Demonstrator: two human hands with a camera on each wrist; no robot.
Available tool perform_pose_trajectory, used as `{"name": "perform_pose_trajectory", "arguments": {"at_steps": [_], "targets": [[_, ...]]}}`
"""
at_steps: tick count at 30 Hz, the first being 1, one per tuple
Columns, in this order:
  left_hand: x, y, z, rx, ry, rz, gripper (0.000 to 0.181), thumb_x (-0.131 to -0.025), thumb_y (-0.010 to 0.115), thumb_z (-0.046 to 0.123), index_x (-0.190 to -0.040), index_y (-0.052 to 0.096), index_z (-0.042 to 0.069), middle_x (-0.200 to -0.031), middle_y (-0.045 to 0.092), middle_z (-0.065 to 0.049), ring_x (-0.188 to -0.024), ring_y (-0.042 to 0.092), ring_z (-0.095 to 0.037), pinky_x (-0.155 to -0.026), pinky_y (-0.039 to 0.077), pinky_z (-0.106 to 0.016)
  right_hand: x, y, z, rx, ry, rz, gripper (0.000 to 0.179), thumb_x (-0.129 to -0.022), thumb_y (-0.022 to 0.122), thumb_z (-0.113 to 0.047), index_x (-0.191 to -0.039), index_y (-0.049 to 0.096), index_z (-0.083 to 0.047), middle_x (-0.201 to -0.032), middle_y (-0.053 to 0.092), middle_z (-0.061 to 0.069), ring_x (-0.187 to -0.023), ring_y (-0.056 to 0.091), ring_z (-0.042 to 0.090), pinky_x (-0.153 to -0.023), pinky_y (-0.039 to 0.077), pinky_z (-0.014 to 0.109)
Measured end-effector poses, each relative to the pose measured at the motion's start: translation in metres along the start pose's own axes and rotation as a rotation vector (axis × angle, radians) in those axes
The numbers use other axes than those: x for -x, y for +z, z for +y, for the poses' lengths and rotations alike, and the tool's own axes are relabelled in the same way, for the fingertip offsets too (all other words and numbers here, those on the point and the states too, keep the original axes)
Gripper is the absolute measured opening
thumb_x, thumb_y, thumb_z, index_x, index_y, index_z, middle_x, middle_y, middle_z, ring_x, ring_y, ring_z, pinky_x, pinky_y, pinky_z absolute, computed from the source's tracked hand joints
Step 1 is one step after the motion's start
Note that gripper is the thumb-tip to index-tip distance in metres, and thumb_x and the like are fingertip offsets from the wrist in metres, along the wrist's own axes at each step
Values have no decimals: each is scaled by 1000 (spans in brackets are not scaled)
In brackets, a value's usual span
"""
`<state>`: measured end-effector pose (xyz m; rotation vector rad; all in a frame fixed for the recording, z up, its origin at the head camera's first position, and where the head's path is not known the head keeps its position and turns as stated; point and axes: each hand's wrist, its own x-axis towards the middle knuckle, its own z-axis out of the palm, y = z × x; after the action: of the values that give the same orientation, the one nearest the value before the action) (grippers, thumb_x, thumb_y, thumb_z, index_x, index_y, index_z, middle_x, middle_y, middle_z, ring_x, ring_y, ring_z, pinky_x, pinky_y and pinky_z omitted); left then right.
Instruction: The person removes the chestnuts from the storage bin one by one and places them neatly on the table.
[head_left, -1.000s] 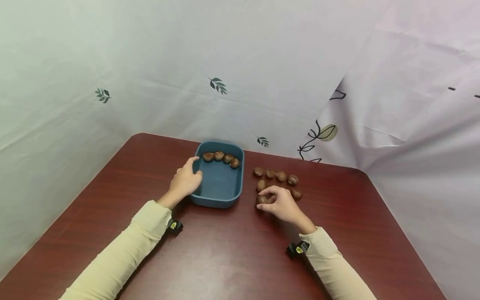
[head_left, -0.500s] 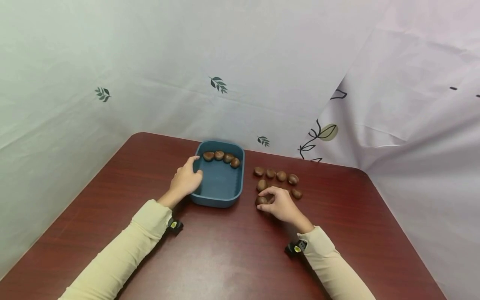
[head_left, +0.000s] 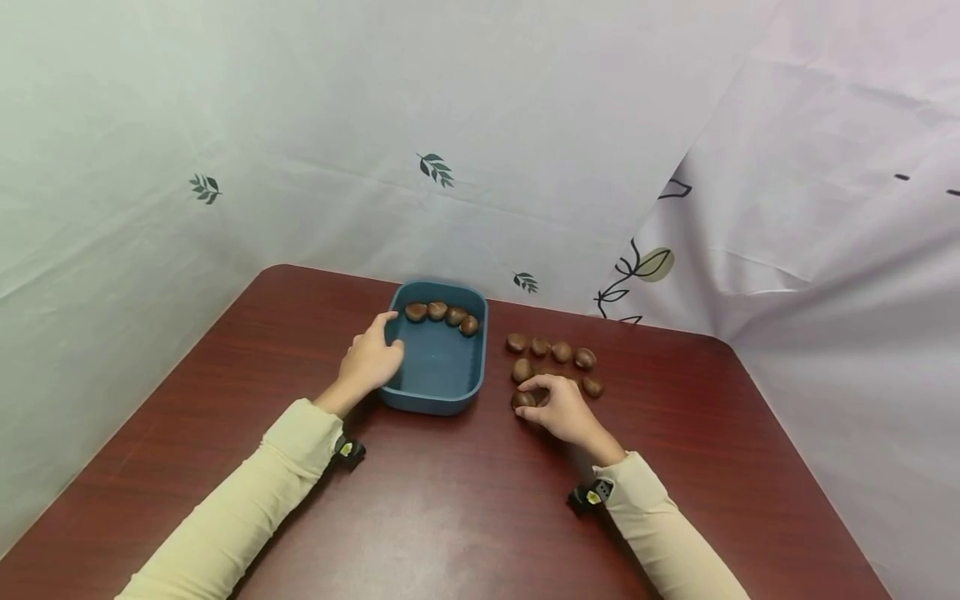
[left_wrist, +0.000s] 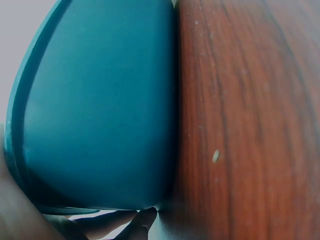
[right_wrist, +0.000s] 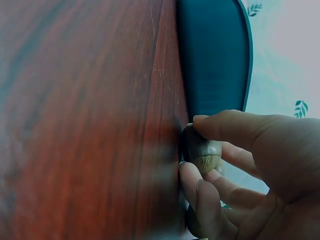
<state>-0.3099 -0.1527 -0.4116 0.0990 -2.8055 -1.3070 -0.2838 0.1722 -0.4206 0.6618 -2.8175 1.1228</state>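
Note:
In the head view a blue rectangular bin (head_left: 433, 406) stands on the table. My left hand (head_left: 369, 362) grips its left wall, one finger and the thumb over the rim; in the left wrist view the fingers (left_wrist: 142, 222) lie against the outside. Several brown chestnuts (head_left: 437, 311) line the bin's back wall. Right of the bin, my right hand (head_left: 564, 408) pinches a chestnut (head_left: 522, 401) between thumb and finger, low at the table surface. In the right wrist view the held chestnut (right_wrist: 202, 150) shows its pale rough base. More chestnuts are partly hidden behind the right hand.
A back row of several chestnuts (head_left: 561, 352) lies beyond the right hand. One chestnut (head_left: 522, 370) sits at left, another (head_left: 592, 387) at right. The dark red wooden table (head_left: 450, 517) ends at a pale leaf-print cloth (head_left: 322, 208).
Almost nothing differs. Both hands stay in place on the bin and the chestnut; the right wrist has shifted very slightly left.

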Motion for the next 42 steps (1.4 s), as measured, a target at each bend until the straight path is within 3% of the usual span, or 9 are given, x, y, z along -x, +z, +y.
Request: {"name": "perform_pose_trajectory", "arguments": {"at_steps": [8, 15, 22, 30, 37, 42], "targets": [[0, -2, -4, -4, -7, 0, 59, -99, 44, 22, -156, 31, 20, -60, 48, -9, -43, 30, -18, -43, 27, -32, -2, 3, -1, -6, -5, -7, 26, -78, 81, -5, -102, 74, -4, -95, 72, 6, -62, 62, 12, -59, 49, 24], [-1, -2, -6, -18, -10, 14, 59, -98, 44, 23, -156, 31, 21, -72, 52, -13, -47, 35, -19, -48, 31, -35, -2, 4, -2, -2, -1, -13, 26, -78, 82, -6, -103, 74, -5, -95, 72, 6, -65, 63, 12, -61, 50, 25], [-1, -1, -3, -3, 5, 0, 60, -98, 44, 23, -156, 30, 21, -61, 49, -9, -43, 31, -17, -42, 28, -31, -4, -14, -16, 60, 42, 61, 27, -82, 80, -14, -106, 73, -3, -101, 73, 9, -84, 68, 21, -75, 53, 35], [-1, -2, -2, -5, 0, 5, 59, -98, 45, 23, -156, 31, 21, -59, 47, -8, -43, 30, -17, -43, 28, -32, -27, -25, -44, -21, 10, 128, 20, -87, 74, -14, -106, 73, -6, -99, 72, 11, -80, 69, 25, -69, 55, 35], [0, 0, -2, -10, -7, 1, 59, -98, 44, 23, -156, 31, 20, -64, 51, -11, -46, 34, -19, -46, 31, -35, -53, -12, -72, -89, 17, 96, 33, -91, 70, -17, -122, 67, -7, -119, 68, 14, -93, 71, 24, -74, 57, 37], [0, 0, 0, -7, -4, 2, 60, -98, 45, 24, -156, 31, 21, -63, 50, -11, -45, 33, -19, -45, 30, -34, -71, 5, -90, -165, 70, 87, 43, -91, 70, -18, -133, 61, -9, -130, 62, 16, -103, 68, 27, -78, 57, 39]]}}
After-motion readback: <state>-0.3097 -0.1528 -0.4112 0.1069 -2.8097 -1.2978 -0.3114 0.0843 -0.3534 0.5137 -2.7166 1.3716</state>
